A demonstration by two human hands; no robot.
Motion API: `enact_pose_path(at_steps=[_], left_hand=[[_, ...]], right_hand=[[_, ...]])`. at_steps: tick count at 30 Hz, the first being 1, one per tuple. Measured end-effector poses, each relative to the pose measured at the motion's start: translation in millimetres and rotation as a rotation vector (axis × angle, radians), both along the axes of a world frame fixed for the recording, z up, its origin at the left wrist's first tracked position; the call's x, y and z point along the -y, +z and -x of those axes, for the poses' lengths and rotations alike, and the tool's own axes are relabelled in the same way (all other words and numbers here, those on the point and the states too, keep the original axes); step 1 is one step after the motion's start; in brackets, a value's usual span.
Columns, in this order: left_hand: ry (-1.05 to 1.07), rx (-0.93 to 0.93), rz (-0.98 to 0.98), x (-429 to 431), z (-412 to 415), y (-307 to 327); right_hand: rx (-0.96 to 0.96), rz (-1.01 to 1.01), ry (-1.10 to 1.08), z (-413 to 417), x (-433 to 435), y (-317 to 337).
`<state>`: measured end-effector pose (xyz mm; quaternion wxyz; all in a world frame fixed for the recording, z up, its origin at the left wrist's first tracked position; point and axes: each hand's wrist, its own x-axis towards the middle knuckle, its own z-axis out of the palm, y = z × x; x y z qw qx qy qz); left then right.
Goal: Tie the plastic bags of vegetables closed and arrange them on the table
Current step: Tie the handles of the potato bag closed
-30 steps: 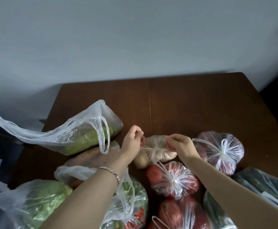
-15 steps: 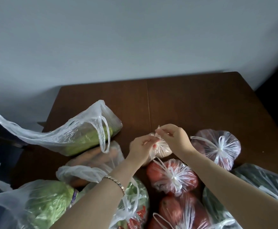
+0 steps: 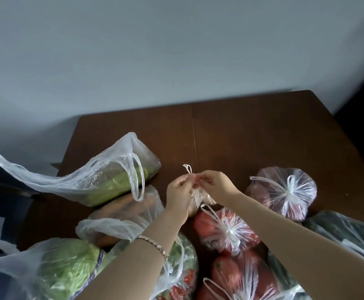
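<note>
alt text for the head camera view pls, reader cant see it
A person's left hand and right hand pinch the handles of a small clear plastic bag of pale vegetables, knotting it above a dark brown wooden table. Tied clear bags of red vegetables lie near it on the right; untied clear bags of green vegetables lie to its left.

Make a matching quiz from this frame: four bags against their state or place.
Bags:
1. small pale bag
2. red-filled bag
3. green-vegetable bag
4. reddish-purple bag

States:
A. open, handle loop hanging loose
B. knotted, right of the hands
C. handles pinched by left hand and right hand
D. knotted, nearer the camera than the hands

Pairs: 1-C, 2-D, 3-A, 4-B
</note>
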<state>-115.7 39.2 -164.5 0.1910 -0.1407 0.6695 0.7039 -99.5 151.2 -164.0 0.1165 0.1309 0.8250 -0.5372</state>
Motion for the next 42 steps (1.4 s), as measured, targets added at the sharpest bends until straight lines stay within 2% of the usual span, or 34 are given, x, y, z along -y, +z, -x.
enact_pose_path(at_steps=[5,8,10,13,18,20,21,24,27,29,32,38,42], left_hand=[[0.022,0.028,0.004,1.0,0.2,-5.3],[0.127,-0.072,0.08,1.5,1.9,5.6],[0.104,-0.147,0.099,-2.1,4.1,18.4],[0.028,-0.107,-0.01,-13.6,6.9,33.5],[0.082,0.101,-0.172,-24.9,22.4,36.9],[0.06,0.095,-0.18,-24.3,28.0,31.8],[0.009,0.049,-0.106,-22.7,28.8,29.7],[-0.229,-0.188,0.332,-10.8,25.3,21.7],[-0.393,-0.347,0.541,4.5,16.6,9.1],[-0.454,-0.379,0.585,11.5,11.6,2.6],[-0.416,-0.384,0.621,16.7,11.8,-1.3],[-0.497,-0.319,0.663,12.9,18.6,-1.4],[-0.493,-0.263,0.631,10.0,18.6,-8.5]], right_hand=[[0.001,0.019,-0.058,-0.6,-2.1,-2.2],[0.029,-0.034,-0.174,4.4,1.7,-4.2],[0.083,-0.082,-0.152,8.5,5.2,-5.7],[0.117,-0.23,-0.055,9.4,7.8,-10.8],[-0.148,-0.217,0.073,-0.4,2.0,-14.4],[-0.151,-0.198,0.077,-3.7,-0.5,-13.2],[-0.12,-0.183,0.072,-5.1,-1.7,-13.0],[-0.051,-0.058,0.007,-5.6,-6.6,-17.2],[-0.046,0.059,-0.049,-4.9,-7.1,-15.8],[-0.055,0.089,-0.062,-3.8,-8.3,-19.1],[-0.045,0.072,-0.056,-2.7,-8.5,-21.1],[-0.102,-0.012,-0.062,-4.4,-7.4,-16.6],[-0.278,-0.295,0.015,-9.3,-4.5,-16.1]])
